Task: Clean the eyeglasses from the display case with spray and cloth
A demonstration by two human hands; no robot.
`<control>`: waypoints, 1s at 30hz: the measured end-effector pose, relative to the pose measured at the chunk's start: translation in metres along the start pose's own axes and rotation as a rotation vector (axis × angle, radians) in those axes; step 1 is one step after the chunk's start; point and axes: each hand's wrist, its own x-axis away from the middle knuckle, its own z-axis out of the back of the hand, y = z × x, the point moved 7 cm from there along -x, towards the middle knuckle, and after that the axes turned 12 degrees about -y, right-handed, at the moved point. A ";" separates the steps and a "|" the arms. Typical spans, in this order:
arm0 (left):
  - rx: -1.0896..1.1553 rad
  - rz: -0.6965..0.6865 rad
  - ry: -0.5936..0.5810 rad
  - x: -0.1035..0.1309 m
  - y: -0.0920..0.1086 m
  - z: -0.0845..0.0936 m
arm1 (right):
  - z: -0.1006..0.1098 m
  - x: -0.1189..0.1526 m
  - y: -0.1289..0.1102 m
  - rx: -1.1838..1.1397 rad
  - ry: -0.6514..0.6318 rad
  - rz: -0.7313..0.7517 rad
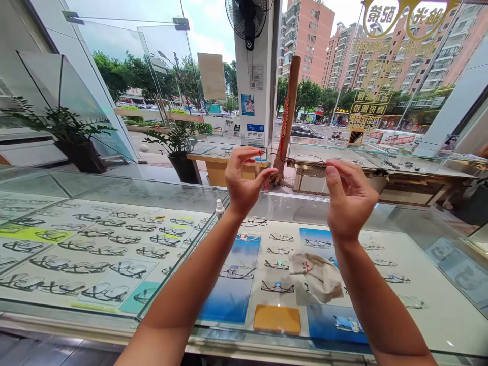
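Note:
A pair of thin-rimmed eyeglasses (308, 165) is held up in front of me, above the glass counter. My left hand (246, 180) has its thumb and forefinger at the left lens rim. On the other side, my right hand (348, 195) pinches the right end of the frame between thumb and fingers. Below my hands, a crumpled beige cloth (318, 277) lies on the counter top. An orange-brown flat case (277, 319) is nearer to me, and a small white bottle (219, 208) stands beyond my left forearm.
Under the glass counter (415, 330) are rows of eyeglasses (127, 268) and blue display cards (229, 300). Potted plants (179, 147) stand past the counter at the left. A wooden post (292, 101) leans near the window, and a fan (247, 20) hangs on the pillar.

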 end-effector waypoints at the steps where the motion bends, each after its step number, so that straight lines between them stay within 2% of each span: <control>1: 0.009 0.009 -0.009 0.000 -0.003 -0.001 | -0.001 0.001 -0.002 0.014 -0.004 0.003; 6: 0.007 0.041 -0.024 0.001 -0.008 -0.002 | -0.001 0.002 -0.002 0.032 0.006 0.012; 11: -0.019 0.047 -0.011 0.000 0.001 -0.001 | 0.000 0.000 0.006 0.019 0.010 -0.010; 17: -0.148 0.014 0.082 0.005 0.044 0.005 | 0.003 -0.002 0.039 -0.245 0.054 -0.211; 21: -0.181 0.022 0.083 0.006 0.068 0.005 | 0.003 -0.001 0.050 -0.364 0.063 -0.333; 25: -0.189 0.043 0.066 0.006 0.070 0.005 | 0.004 -0.001 0.048 -0.390 0.073 -0.352; 30: -0.225 -0.088 0.071 0.007 0.066 0.004 | 0.005 -0.003 0.043 -0.388 0.084 -0.272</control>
